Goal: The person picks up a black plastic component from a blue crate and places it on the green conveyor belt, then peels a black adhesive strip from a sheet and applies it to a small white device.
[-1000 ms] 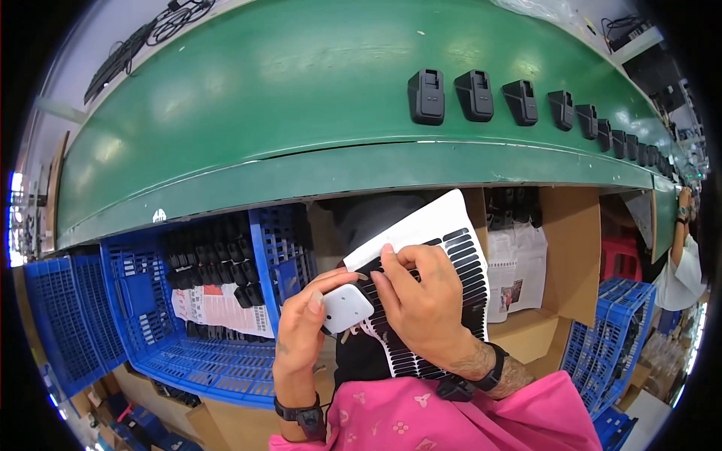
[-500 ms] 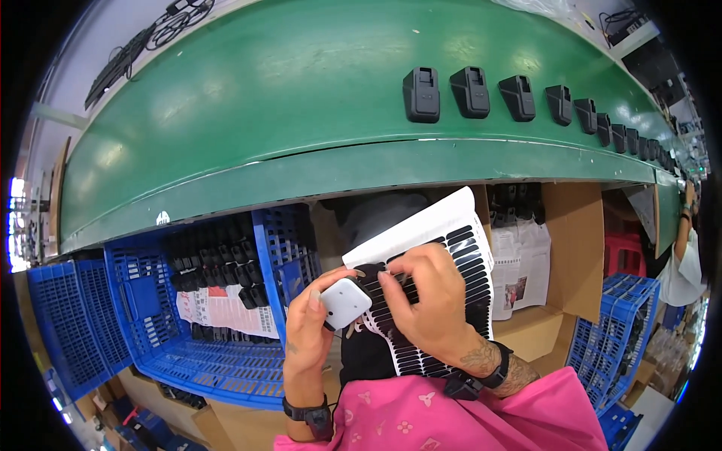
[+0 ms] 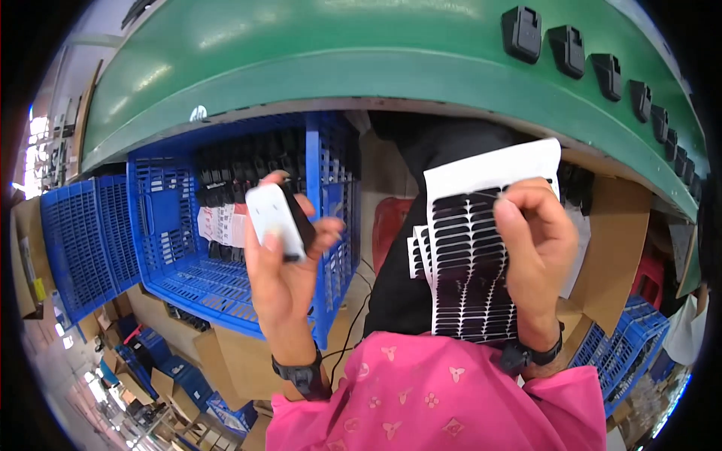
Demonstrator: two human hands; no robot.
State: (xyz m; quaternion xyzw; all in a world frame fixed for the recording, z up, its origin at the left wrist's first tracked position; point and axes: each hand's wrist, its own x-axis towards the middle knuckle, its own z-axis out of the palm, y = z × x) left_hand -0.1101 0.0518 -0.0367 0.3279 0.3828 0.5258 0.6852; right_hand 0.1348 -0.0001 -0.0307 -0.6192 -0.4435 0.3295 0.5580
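My left hand (image 3: 274,293) grips a black device with a white rounded face (image 3: 269,214), thumb pressed on the white side. It is over the near right part of a blue crate (image 3: 226,282) and slightly smeared by motion. Across my lap lies a sheet of black stickers (image 3: 468,263) in rows, with a blank white top strip. My right hand (image 3: 543,252) is at the sheet's right side, thumb and forefinger pinched together; whatever they hold is too small to make out. Smaller sticker sheets (image 3: 419,253) stick out under the big one's left edge.
Rows of black devices (image 3: 252,161) and newspaper (image 3: 219,224) lie inside the crate. Several black cradle-shaped units (image 3: 523,34) line the green bench (image 3: 301,68). A cardboard box (image 3: 613,240) stands at the right, another blue crate (image 3: 617,346) beyond it. A red stool (image 3: 389,225) is under the bench.
My hands have moved apart: the left carried the device leftward to the crate, the right shifted right over the sheet. The view has turned left and down, showing more of the crate.
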